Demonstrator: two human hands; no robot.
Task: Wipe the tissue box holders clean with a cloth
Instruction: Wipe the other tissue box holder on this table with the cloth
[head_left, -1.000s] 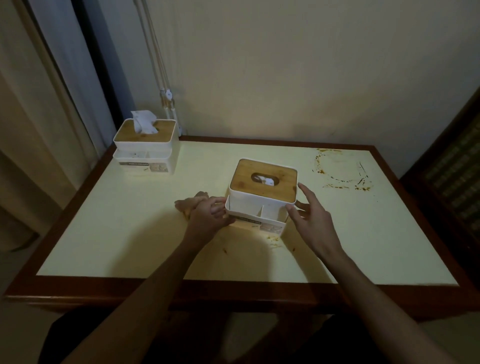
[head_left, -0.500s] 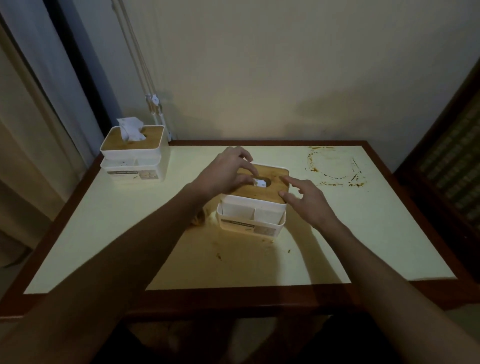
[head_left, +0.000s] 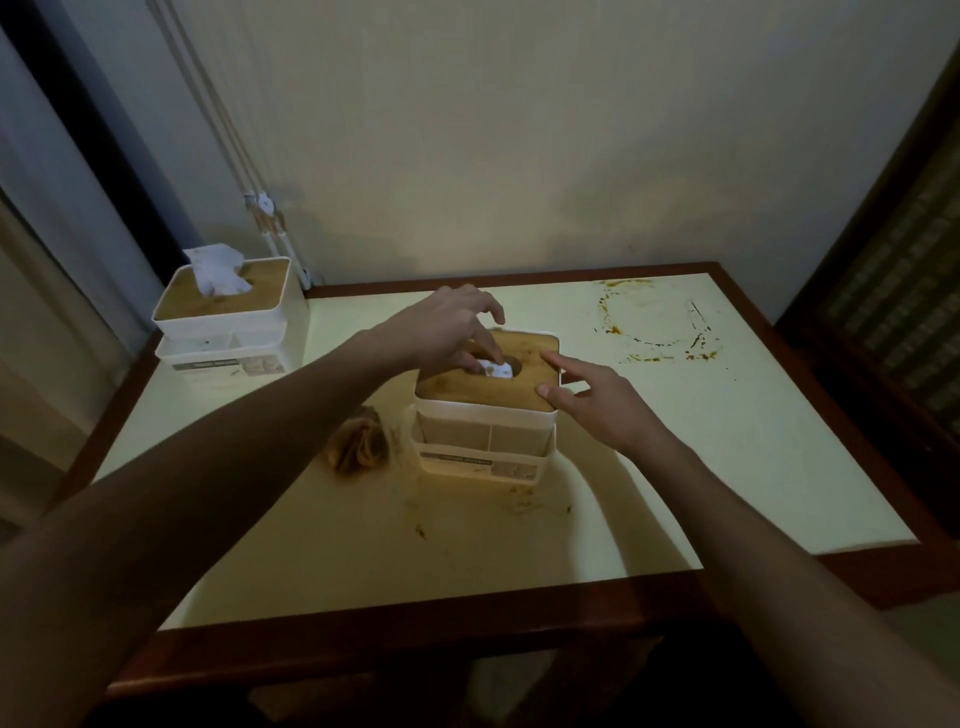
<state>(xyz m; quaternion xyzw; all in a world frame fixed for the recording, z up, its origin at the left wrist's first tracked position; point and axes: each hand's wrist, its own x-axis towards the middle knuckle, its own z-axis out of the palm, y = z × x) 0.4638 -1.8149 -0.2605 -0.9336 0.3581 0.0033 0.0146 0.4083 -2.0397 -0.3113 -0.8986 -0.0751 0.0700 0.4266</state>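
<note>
A person's left hand (head_left: 452, 325) reaches over the near holder (head_left: 485, 410) at mid-table, its fingers curled down into the oval slot of the wooden lid (head_left: 488, 376), where the fingertips pinch the white tissue (head_left: 496, 370) poking up there. The right hand (head_left: 602, 402) lies flat and relaxed on the lid's right side, forefinger stretched toward the slot and thumb along the lid's near edge, gripping nothing. Beneath those fingers the holder stands upright on the cream-topped table (head_left: 727, 467), its white front compartments facing the camera. A crumpled brownish cloth (head_left: 361, 441) sits on the table just left of the holder, below the left forearm and touched by neither hand. Brown smears and crumbs (head_left: 519, 504) mark the tabletop nearer the camera than the right hand's thumb. Well beyond the left hand's knuckles, at the table's far left corner, a second holder (head_left: 228, 317) stands with a tissue pulled well up out of its lid. Past the right hand's fingertips, toward the far right corner, a dried brown ring stain (head_left: 654, 327) shows on the surface. The wall (head_left: 519, 130) rises directly behind the table.
</note>
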